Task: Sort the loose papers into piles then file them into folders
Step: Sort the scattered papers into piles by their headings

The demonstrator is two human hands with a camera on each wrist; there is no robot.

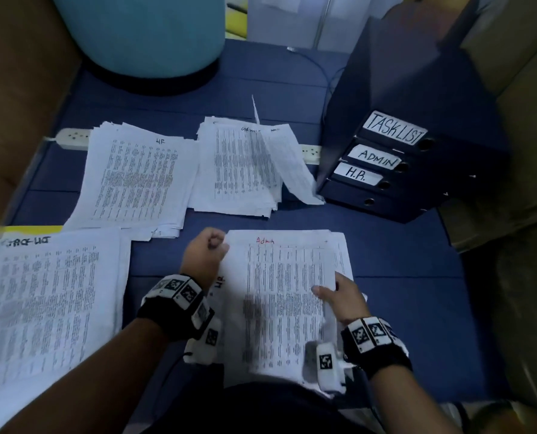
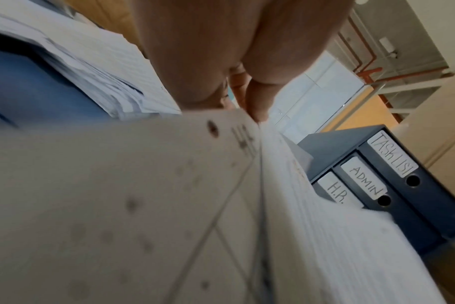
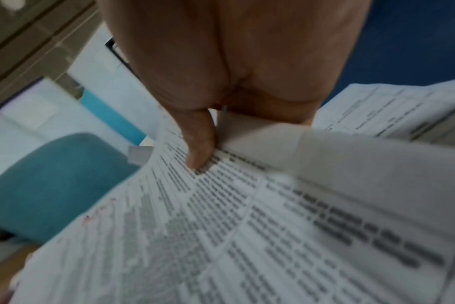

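A printed sheet headed "Admin" in red (image 1: 279, 296) lies on top of the near stack (image 1: 344, 252) in front of me. My left hand (image 1: 209, 249) pinches papers at the stack's top-left edge, seen close in the left wrist view as a sheet marked "HR" (image 2: 143, 185). My right hand (image 1: 339, 297) pinches the top sheet's right edge, thumb on the print (image 3: 199, 148). Sorted piles lie on the blue mat: an "HR" pile (image 1: 139, 177), an "Admin" pile (image 1: 242, 167) and a third pile (image 1: 48, 302) at the left. Dark binders (image 1: 395, 158) labelled TASKLIST, ADMIN and H.R. are stacked at the right.
A light blue round container (image 1: 142, 36) stands at the back. A white power strip (image 1: 73, 137) runs behind the piles. One loose sheet (image 1: 295, 170) leans from the Admin pile against the binders. Brown cardboard walls (image 1: 16, 89) flank both sides.
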